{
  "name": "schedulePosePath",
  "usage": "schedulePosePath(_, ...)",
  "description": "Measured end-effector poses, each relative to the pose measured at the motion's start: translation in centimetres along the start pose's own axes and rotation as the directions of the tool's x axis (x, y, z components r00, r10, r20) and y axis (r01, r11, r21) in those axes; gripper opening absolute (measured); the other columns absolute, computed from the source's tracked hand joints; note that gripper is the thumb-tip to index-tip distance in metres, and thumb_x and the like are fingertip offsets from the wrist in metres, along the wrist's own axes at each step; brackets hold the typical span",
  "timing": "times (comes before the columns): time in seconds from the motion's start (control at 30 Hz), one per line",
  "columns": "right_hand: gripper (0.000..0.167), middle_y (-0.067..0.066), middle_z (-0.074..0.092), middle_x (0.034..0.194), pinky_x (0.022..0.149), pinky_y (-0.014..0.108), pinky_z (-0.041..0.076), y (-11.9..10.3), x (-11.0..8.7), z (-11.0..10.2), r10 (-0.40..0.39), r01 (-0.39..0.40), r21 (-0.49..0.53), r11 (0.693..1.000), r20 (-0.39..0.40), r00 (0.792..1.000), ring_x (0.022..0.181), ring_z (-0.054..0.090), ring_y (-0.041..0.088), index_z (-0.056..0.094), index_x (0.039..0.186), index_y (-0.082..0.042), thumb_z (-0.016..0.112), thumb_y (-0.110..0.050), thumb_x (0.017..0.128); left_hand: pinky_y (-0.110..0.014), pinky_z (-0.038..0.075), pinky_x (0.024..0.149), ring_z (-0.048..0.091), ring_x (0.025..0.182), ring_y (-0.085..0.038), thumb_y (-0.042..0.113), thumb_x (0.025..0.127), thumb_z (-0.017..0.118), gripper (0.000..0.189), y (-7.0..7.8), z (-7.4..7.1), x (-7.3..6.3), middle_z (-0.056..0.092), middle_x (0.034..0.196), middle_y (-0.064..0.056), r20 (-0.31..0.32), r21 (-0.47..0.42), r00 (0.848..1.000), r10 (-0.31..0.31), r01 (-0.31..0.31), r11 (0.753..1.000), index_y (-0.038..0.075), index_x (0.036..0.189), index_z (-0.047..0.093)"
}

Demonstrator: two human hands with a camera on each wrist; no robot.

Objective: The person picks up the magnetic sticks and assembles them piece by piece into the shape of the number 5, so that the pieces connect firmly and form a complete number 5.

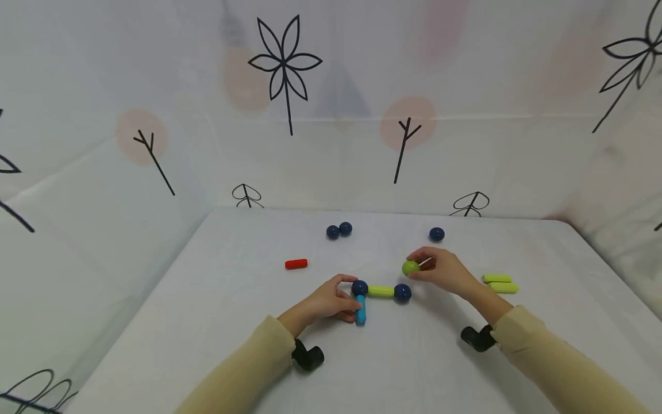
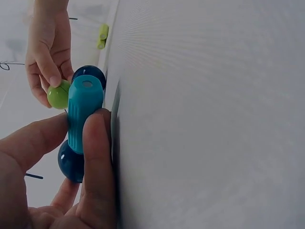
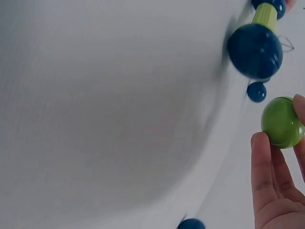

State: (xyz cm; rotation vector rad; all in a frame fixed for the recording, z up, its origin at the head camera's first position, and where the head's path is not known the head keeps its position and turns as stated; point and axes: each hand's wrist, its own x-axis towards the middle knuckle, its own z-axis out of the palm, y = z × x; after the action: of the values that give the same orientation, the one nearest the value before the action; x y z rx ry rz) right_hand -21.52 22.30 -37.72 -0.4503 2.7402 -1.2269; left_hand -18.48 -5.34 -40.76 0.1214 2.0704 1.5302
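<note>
My left hand (image 1: 328, 299) grips a light blue ridged rod (image 2: 85, 112) between thumb and fingers, its index finger reaching to a dark blue ball (image 1: 359, 288) at the rod's far end. From that ball a yellow-green rod (image 1: 381, 291) runs right to a second dark blue ball (image 1: 402, 292), the pieces joined in an L. In my right hand (image 1: 442, 269) a light green ball (image 3: 282, 122) is pinched between thumb and fingertips, held up just behind and right of the second ball. The left wrist view shows a small round grey spot on the blue rod's near end.
Two dark blue balls (image 1: 339, 230) sit together at the back, and a single dark blue ball (image 1: 437, 234) lies behind my right hand. A red rod (image 1: 296, 264) is on the left of the white table (image 1: 207, 322). Two yellow-green rods (image 1: 500, 283) lie right of my right hand.
</note>
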Motion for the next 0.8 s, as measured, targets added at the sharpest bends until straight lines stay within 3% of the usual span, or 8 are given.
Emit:
schedulePosePath(0.2, 0.034, 0.008, 0.063, 0.101, 0.076, 0.036, 0.051, -1.1, -0.3, 0.9, -0.016, 0.016, 0.022, 1.0, 0.01, 1.0, 0.087, 0.06, 0.022, 0.063, 0.109, -0.005, 0.075, -0.017, 0.08, -0.028, 0.054, 0.065, 0.064, 0.066, -0.017, 0.011, 0.084, 0.069, 0.059, -0.2, -0.1, 0.2, 0.063, 0.088, -0.009, 0.004, -0.019, 1.0, -0.001, 0.001, 1.0, 0.014, 0.136, 0.04)
schedulePosePath(0.8, 0.028, 0.005, 0.063, 0.1, 0.07, 0.026, 0.051, -3.4, -1.5, 3.1, -0.189, 0.179, 0.098, 0.979, 0.098, 0.977, 0.082, 0.06, 0.018, 0.064, 0.104, -0.007, 0.075, -0.016, 0.08, -0.029, 0.054, 0.066, 0.065, 0.067, -0.017, 0.012, 0.085, 0.069, 0.059, -0.4, -0.3, 0.7, 0.064, 0.087, -0.01, 0.013, -0.034, 1.0, 0.017, -0.016, 0.999, 0.014, 0.136, 0.041)
